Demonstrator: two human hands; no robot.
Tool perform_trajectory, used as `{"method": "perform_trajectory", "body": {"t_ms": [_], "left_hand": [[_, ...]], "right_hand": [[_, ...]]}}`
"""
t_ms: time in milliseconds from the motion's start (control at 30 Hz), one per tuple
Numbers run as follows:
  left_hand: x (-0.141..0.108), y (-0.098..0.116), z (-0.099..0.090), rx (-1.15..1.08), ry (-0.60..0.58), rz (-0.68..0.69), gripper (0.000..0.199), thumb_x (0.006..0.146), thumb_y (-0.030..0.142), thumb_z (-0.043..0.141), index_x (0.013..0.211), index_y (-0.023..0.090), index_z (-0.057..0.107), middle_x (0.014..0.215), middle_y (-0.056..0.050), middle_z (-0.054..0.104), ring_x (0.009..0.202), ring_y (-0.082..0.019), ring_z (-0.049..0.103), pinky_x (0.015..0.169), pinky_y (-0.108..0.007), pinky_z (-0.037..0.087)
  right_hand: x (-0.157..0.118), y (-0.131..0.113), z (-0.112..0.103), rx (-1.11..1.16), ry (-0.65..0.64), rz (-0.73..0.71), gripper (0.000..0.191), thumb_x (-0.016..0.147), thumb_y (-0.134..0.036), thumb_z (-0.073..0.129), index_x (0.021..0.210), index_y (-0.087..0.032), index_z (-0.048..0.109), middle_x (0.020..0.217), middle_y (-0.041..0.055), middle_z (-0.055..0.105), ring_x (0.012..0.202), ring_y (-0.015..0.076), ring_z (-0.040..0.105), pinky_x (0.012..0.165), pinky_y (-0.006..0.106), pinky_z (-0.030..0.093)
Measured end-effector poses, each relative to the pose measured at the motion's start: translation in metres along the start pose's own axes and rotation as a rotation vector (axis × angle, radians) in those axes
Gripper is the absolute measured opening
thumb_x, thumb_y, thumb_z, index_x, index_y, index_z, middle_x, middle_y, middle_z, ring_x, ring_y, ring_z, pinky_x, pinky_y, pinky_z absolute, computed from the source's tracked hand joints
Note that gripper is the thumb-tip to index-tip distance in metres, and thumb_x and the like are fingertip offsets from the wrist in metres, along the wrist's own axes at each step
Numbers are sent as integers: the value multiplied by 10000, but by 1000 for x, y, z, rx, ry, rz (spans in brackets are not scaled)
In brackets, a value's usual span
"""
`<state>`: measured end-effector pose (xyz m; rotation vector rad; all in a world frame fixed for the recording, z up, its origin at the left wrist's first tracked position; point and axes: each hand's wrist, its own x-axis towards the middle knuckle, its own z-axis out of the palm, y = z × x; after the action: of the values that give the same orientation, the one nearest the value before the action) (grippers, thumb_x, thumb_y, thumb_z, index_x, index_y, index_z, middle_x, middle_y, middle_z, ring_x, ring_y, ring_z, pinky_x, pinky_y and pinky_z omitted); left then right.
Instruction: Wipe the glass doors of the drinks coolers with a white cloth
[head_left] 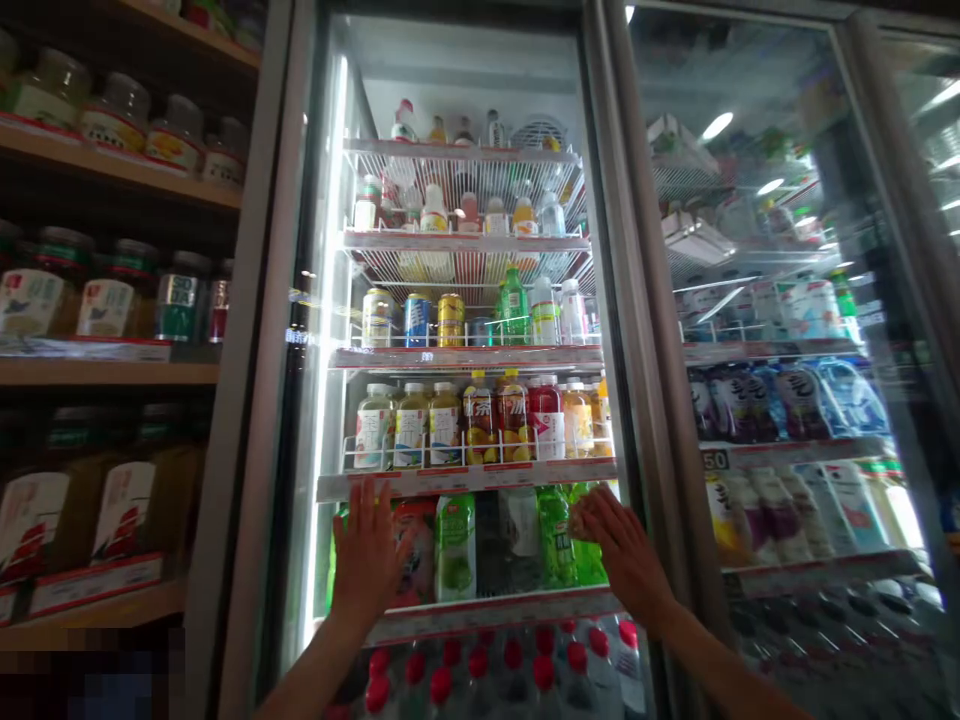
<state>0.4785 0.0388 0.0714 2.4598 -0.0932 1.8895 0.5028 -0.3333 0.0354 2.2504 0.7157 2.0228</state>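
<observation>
In front of the lit drinks fridge, my left hand (pixel 366 552) is raised with its fingers stretched and spread, holding nothing. It seems to lie near or on the glass door (pixel 465 85); contact cannot be told. My right hand (pixel 626 550) is at the door's right side, fingers close together, with a small pale crumpled thing (pixel 580 520) at the fingertips that I cannot make out. Behind the hands stand green bottles (pixel 456 545) and a red bottle (pixel 415 550) on a shelf. Bottles with red caps (pixel 478 662) fill the bottom.
Higher shelves hold juice bottles (pixel 411 425), cans (pixel 451 320) and small bottles (pixel 435 210). A metal door frame (pixel 651 300) separates this door from another glass-fronted fridge (pixel 787 450). At left, a wooden shelf (pixel 105 374) carries jars (pixel 112 290).
</observation>
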Motion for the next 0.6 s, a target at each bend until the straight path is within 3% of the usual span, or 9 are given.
{"method": "perform_trajectory", "body": {"t_ms": [100,167,233,333,400,533,600], "left_hand": [[-2,-2,1,1,8,11,641,880,482,273,1386,89,251,1456,-202,237,1377,-302,115,1040,-575,224],[-3,-3,2,-2,0,8,647,878,493,267,1384,90,258,1456,-199,240,1377,-303,115,1041,-574,220],[-5,-4,2,-3,-18,5,643,875,491,273,1381,92,269,1458,-196,237,1377,-302,118,1044,-567,221],[-10,-3,3,8,-31,13,616,875,467,293,1377,110,282,1463,-186,232,1378,-292,120,1053,-554,214],[-13,-3,4,19,-12,27,607,876,453,300,1380,114,277,1462,-185,236,1380,-287,111,1058,-554,202],[-15,-4,4,31,2,45,611,874,445,319,1386,117,260,1467,-184,222,1383,-282,86,1057,-552,209],[-16,-6,3,27,-20,60,607,871,443,333,1381,119,275,1471,-178,213,1382,-287,89,1047,-551,235]], "right_hand": [[45,19,2,-15,95,126,644,842,-76,338,1434,-249,153,1447,84,316,1357,239,220,1020,499,356],[61,24,3,-23,149,220,651,853,-98,345,1441,-252,112,1464,84,279,1361,250,206,1025,516,343],[50,16,4,-20,162,252,664,853,-91,331,1442,-268,82,1477,70,249,1360,249,209,1022,515,350],[15,-5,5,-4,112,175,678,833,-51,320,1436,-292,127,1479,45,248,1351,244,239,1008,483,383],[13,-13,8,8,75,136,670,825,-41,325,1428,-290,174,1471,44,270,1348,248,245,1002,479,389],[71,-23,13,30,135,205,612,845,-92,346,1428,-197,191,1462,115,272,1362,275,195,1019,522,340],[87,-38,13,49,132,165,585,838,-87,336,1411,-165,245,1465,130,260,1370,278,162,1032,523,315]]}}
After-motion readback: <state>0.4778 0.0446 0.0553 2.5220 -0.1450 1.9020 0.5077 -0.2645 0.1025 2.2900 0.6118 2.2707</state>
